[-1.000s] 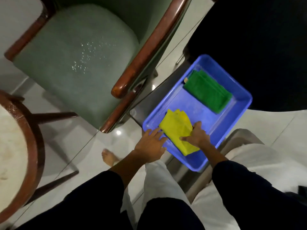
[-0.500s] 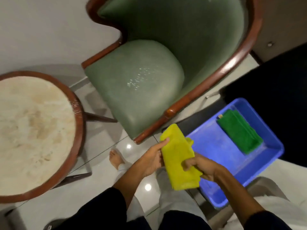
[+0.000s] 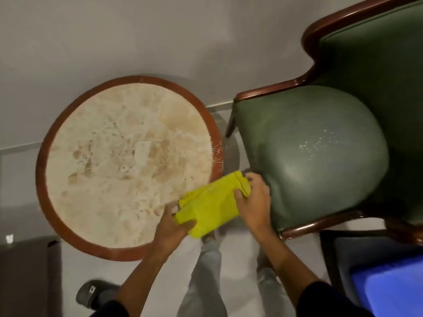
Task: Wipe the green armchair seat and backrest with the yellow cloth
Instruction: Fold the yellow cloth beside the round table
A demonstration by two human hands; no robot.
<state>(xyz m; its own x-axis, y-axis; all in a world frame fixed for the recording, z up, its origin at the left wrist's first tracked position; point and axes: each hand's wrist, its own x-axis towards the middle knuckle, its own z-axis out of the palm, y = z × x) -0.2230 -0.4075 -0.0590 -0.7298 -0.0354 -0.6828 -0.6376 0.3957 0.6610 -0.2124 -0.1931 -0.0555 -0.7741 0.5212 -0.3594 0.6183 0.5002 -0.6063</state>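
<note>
Both hands, left hand (image 3: 170,227) and right hand (image 3: 253,202), grip the folded yellow cloth (image 3: 210,207) above the pale floor (image 3: 238,282), between the round stone-topped counter (image 3: 128,165) and the green armchair (image 3: 315,156), whose seat has shiny drops.

armchair (image 3: 320,156): backrest cut by top and right edges | blue tray (image 3: 389,291): lower right of the right hand (image 3: 253,202), cropped at the corner, blurred | yellow cloth (image 3: 211,205): ends covered by both hands' fingers | dark shoe (image 3: 91,294): below the left hand (image 3: 171,227), blurred
</note>
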